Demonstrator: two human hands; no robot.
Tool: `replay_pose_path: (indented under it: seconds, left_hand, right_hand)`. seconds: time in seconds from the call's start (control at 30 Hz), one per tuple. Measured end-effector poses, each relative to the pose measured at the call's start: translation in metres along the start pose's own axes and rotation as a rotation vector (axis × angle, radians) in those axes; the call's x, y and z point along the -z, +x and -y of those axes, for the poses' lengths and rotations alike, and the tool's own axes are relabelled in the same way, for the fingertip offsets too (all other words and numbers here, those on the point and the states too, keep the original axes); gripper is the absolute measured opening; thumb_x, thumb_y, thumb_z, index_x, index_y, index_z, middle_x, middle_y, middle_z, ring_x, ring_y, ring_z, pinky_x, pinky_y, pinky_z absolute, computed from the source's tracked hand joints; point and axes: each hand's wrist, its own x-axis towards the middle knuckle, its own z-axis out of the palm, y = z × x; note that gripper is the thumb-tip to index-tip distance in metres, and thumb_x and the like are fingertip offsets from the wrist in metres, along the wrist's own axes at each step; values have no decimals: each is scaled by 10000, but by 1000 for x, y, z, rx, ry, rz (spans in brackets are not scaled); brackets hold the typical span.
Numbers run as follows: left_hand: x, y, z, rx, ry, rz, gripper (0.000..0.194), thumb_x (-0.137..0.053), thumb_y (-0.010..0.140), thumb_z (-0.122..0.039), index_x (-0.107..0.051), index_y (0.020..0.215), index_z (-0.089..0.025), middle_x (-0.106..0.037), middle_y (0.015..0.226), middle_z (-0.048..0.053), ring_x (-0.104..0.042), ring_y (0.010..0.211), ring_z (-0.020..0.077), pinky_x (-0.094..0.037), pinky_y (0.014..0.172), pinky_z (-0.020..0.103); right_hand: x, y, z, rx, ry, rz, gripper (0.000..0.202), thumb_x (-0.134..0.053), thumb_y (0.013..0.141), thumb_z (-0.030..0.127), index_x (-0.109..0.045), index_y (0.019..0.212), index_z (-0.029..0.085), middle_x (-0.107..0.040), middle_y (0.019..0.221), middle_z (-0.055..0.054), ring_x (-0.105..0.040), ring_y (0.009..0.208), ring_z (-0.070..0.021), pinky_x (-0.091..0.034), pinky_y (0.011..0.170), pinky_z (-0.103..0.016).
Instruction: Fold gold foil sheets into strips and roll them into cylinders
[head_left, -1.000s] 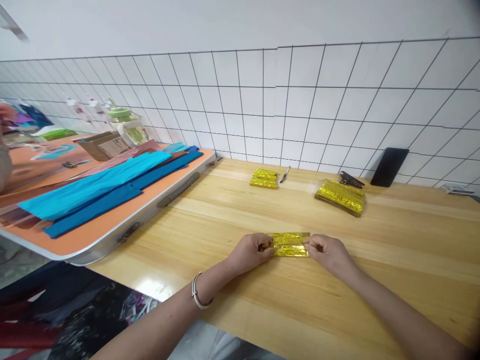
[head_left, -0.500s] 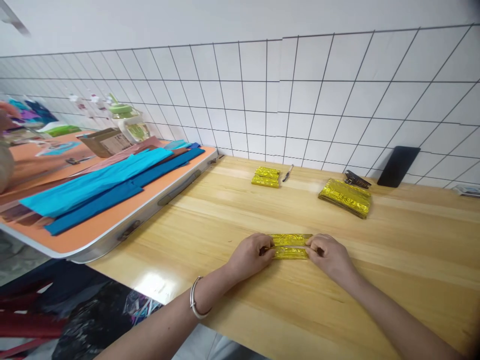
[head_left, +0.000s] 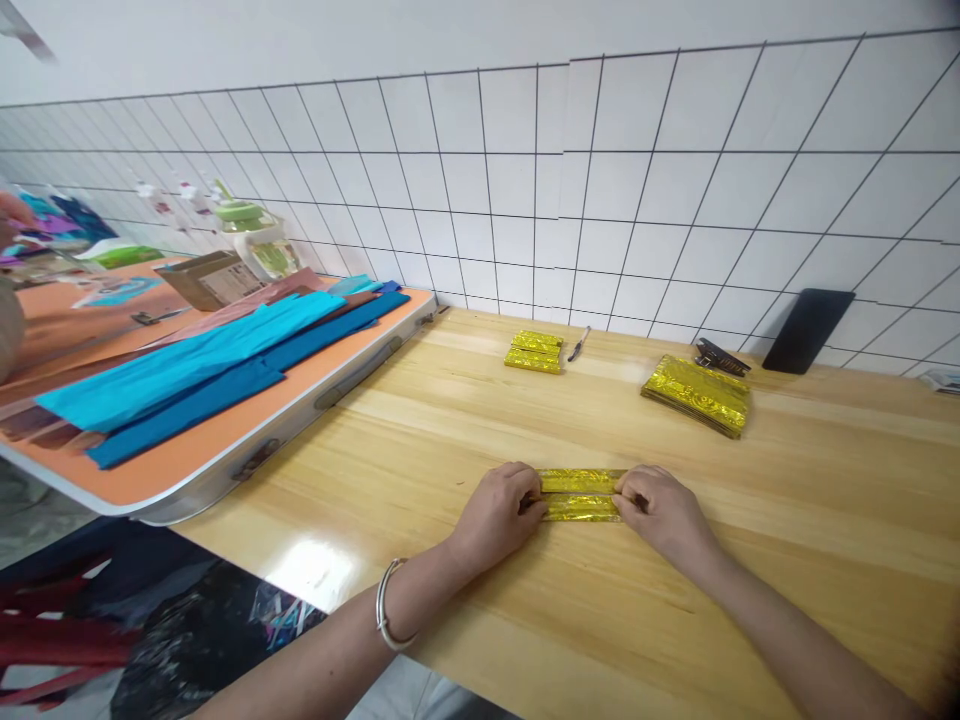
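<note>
A shiny gold foil sheet (head_left: pixel 579 482), its two long edges folded toward a middle seam, lies on the wooden table in front of me. My left hand (head_left: pixel 504 508) pinches its left end, thumb below and curled fingers above. At the right end, my right hand (head_left: pixel 660 508) grips the sheet in the same way. Farther back lies a small stack of folded gold foil (head_left: pixel 534 352). A thicker stack of gold foil sheets (head_left: pixel 696 395) rests beyond my right hand.
A pen (head_left: pixel 578 344) and a black clip (head_left: pixel 721 358) lie near the tiled wall. A black phone (head_left: pixel 808 331) leans against it. On the left, an orange folding table (head_left: pixel 187 455) bears blue strips (head_left: pixel 202 350), a cardboard box (head_left: pixel 210 280) and a green-lidded bottle (head_left: pixel 255 238).
The camera view has shifted slightly. Both hands keep hold of the folded foil sheet, and the left has slid a little outward along it.
</note>
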Motion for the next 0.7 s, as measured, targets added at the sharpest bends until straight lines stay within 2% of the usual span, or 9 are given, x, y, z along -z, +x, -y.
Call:
replay_pose_path:
  seconds: [0.23,0.5,0.7]
  left_hand:
    - [3,-1,1,54,26,-5,69,-589,762,-164,-537,738,-203,-599,758,-7,-528,817,177,-352,788,308]
    - [5,0,4,86,-1,0,115,-592,749,-125,-557,804,-220,-620,795,-21,-518,847,176,-361,753,289]
    - [6,0,6,43,1,23,112,-568,773,-126,-597,821,-224,-631,853,4,-520,884,193,-376,763,303]
  right_hand:
    - [-1,1,0,14,2,-1,170,-523,740,176,-449,595,226,-596,700,1,-531,707,-179,-392,653,-291]
    - [-1,2,1,23,6,10,180,-516,751,182,-437,594,222,-585,699,-4,-522,703,-177,-393,663,-298]
    - [-2,3,-2,29,40,11,197,-520,749,182,-417,587,224,-572,688,-4,-520,698,-178,-392,667,-302]
